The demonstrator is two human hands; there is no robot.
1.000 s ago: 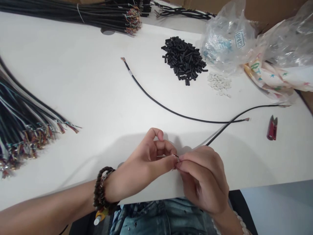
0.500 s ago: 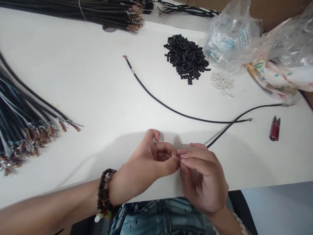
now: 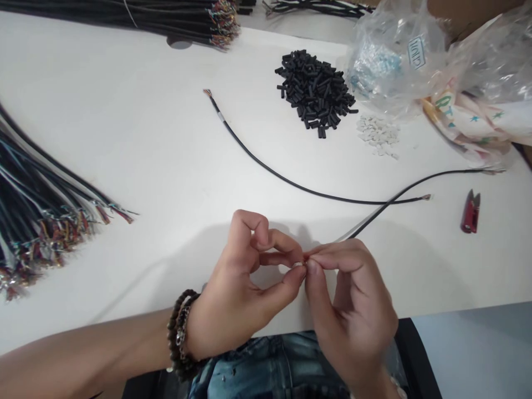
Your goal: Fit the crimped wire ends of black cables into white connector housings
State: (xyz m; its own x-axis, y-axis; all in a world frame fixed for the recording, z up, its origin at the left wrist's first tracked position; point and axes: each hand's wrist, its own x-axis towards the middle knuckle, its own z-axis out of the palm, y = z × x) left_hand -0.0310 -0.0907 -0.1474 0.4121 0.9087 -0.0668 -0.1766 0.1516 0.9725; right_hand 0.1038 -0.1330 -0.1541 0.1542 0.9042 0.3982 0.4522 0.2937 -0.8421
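Observation:
My left hand point(image 3: 245, 282) pinches a small white connector point(image 3: 297, 265) between thumb and fingertips, its other fingers curled. Fingertip to fingertip with it, my right hand point(image 3: 353, 299) closes on the thin reddish wires point(image 3: 306, 257) at the end of a black cable point(image 3: 369, 219). That cable runs from behind my right fingers up to the right, where its far end shows bare wires. It crosses a second black cable point(image 3: 282, 178), which lies curved on the table with a white label near its left end. My fingers hide most of the joint between wires and connector.
A heap of short black tubes point(image 3: 315, 88) and a scatter of white connectors point(image 3: 378, 133) lie at the back. Red snips point(image 3: 470, 211) rest at the right. Cable bundles point(image 3: 41, 205) fill the left, with more point(image 3: 166, 19) behind. Plastic bags point(image 3: 394, 61) stand back right.
My left index finger has risen and bent more. My right fingers have tightened into a pinch at the wire ends. The view has shifted slightly; the things on the table lie as before.

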